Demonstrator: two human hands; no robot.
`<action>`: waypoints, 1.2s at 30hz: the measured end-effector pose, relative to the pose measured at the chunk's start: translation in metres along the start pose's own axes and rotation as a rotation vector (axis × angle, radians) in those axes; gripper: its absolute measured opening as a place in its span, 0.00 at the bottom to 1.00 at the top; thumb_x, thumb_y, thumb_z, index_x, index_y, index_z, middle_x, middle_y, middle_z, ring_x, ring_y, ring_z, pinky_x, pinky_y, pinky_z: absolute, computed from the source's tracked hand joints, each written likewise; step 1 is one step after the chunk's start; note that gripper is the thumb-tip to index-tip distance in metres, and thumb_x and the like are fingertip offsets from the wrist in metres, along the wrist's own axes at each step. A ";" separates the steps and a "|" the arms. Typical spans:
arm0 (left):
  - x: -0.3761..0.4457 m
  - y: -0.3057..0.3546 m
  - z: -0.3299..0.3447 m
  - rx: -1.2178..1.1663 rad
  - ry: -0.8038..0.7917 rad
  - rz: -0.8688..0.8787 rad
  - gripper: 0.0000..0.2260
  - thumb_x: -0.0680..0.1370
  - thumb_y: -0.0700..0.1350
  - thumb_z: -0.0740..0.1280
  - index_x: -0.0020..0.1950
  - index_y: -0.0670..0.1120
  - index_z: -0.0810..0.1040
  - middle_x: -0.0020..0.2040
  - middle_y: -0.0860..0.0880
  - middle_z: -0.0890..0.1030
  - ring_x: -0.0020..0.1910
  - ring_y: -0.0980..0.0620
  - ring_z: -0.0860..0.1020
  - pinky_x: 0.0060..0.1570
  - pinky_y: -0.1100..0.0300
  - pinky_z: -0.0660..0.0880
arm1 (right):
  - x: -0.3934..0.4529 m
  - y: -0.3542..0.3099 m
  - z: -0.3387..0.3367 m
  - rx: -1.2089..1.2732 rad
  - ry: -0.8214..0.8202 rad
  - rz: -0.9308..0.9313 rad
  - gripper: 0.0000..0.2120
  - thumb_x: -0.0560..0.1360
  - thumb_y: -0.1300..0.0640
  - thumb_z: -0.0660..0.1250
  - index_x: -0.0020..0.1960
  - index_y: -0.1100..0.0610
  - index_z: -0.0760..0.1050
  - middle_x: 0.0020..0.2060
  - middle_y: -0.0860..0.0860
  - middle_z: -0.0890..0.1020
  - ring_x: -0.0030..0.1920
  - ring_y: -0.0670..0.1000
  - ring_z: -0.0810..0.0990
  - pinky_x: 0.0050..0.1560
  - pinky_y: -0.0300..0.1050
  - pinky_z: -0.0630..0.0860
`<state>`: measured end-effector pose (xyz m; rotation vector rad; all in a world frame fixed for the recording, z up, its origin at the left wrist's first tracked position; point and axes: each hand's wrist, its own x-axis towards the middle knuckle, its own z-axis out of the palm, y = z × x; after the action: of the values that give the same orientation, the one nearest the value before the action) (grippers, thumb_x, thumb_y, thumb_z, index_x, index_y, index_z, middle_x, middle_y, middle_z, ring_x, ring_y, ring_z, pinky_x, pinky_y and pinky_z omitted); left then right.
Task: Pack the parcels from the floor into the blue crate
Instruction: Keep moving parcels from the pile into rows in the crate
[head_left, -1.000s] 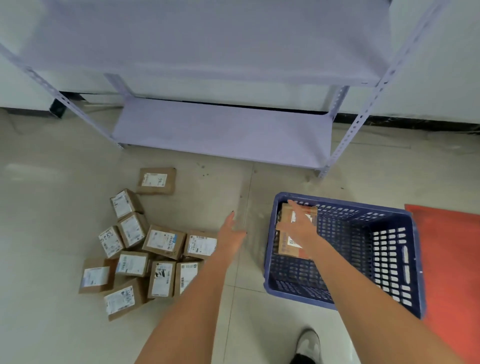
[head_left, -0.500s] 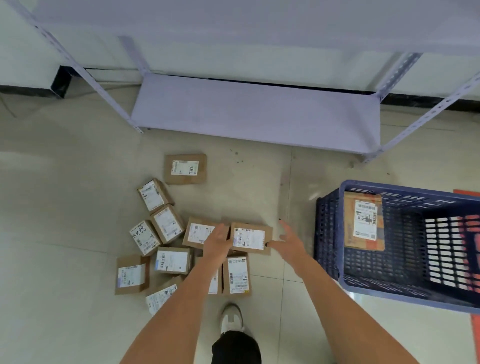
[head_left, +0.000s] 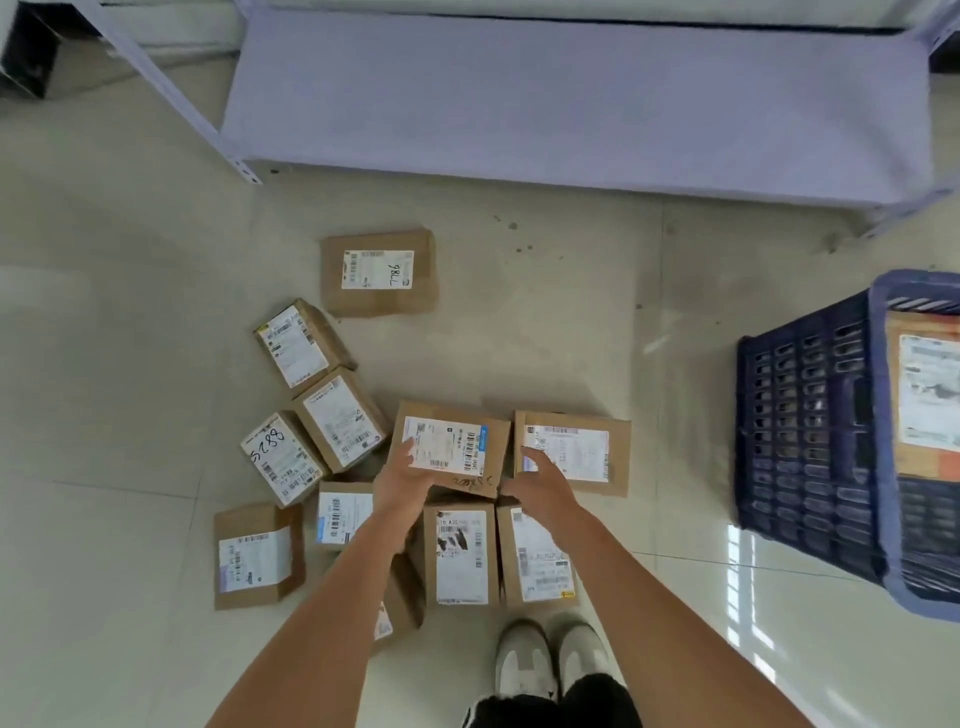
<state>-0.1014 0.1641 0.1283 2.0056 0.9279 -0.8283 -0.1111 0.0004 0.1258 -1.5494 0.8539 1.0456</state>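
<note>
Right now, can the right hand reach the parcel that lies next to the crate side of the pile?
Probably yes. The right hand is open just at the near edge of that parcel, with nothing lying on top of it.

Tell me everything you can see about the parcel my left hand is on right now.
The parcel is a brown cardboard box lying flat at the middle of the floor pile, its white shipping label facing up with barcodes and a blue strip along its right edge. Dark handwriting runs along its near edge. The left hand grips its near left corner, thumb on the label. It overlaps the boxes beneath its near side, and another parcel lies close on its right.
</note>
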 end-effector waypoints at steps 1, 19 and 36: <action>0.014 -0.005 -0.001 0.037 0.020 0.009 0.17 0.78 0.41 0.61 0.66 0.48 0.70 0.63 0.44 0.77 0.60 0.45 0.76 0.58 0.52 0.73 | 0.015 0.001 0.008 -0.021 -0.006 -0.009 0.35 0.72 0.62 0.68 0.74 0.52 0.57 0.58 0.55 0.76 0.52 0.51 0.78 0.48 0.43 0.75; 0.069 -0.019 0.004 0.034 0.106 0.017 0.27 0.76 0.35 0.62 0.74 0.46 0.60 0.69 0.42 0.62 0.63 0.40 0.73 0.59 0.50 0.75 | 0.066 -0.013 0.026 -0.234 0.095 -0.193 0.34 0.73 0.64 0.66 0.73 0.51 0.55 0.62 0.56 0.77 0.51 0.53 0.80 0.30 0.34 0.75; -0.179 0.189 -0.126 0.362 0.164 0.562 0.24 0.75 0.36 0.64 0.70 0.43 0.64 0.67 0.45 0.68 0.62 0.47 0.70 0.58 0.58 0.72 | -0.209 -0.103 -0.050 0.472 0.063 -0.106 0.36 0.71 0.59 0.72 0.74 0.50 0.59 0.55 0.53 0.77 0.52 0.55 0.79 0.57 0.57 0.77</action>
<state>-0.0113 0.1269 0.4008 2.5040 0.2646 -0.5412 -0.0842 -0.0249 0.3614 -1.2144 0.9697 0.6605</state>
